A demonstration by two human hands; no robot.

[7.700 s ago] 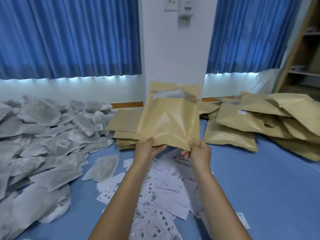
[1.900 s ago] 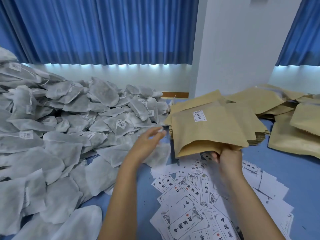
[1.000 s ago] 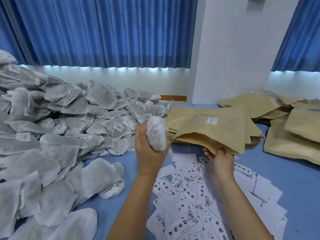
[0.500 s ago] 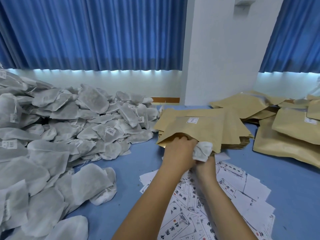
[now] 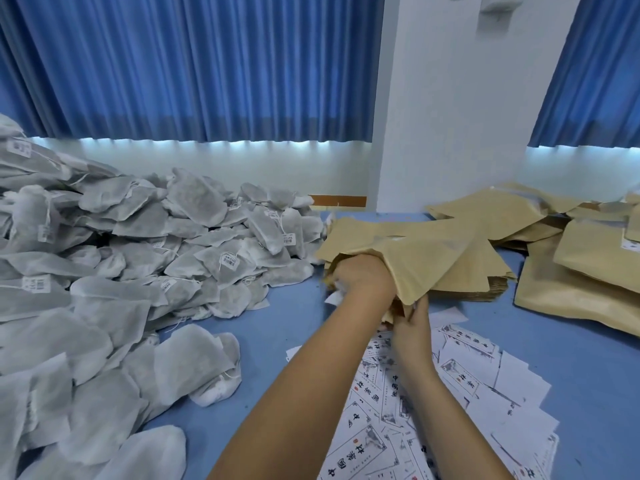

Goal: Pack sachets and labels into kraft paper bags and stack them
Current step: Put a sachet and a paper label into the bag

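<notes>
— Look down from the head camera at the left hand (image 5: 363, 282). Doing what?
— Pushed into the mouth of the kraft bag (image 5: 426, 261), curled tight round a white sachet (image 5: 335, 295). Showing just a bit of white under the knuckles.
— And the right hand (image 5: 412, 327)?
— Just below the left one, pinching the bottom lip of the same bag.
— Under that bag?
— A stack of flat bags (image 5: 485, 282), just past both hands. Can't tell if touching.
— Over to the left of the left hand?
— A big heap of sachets (image 5: 156, 244), grey-white, some with little tags on strings. Near the left arm, not touching.
— Beneath both arms?
— Loose paper labels (image 5: 460, 375) with black writing, spread out on the blue table (image 5: 284, 323).
— Out past the right hand?
— Fat filled bags (image 5: 588, 271), piled up, well apart from the hand.
— Far behind both hands?
— Blue curtains (image 5: 173, 64) and a white wall (image 5: 450, 116).
</notes>
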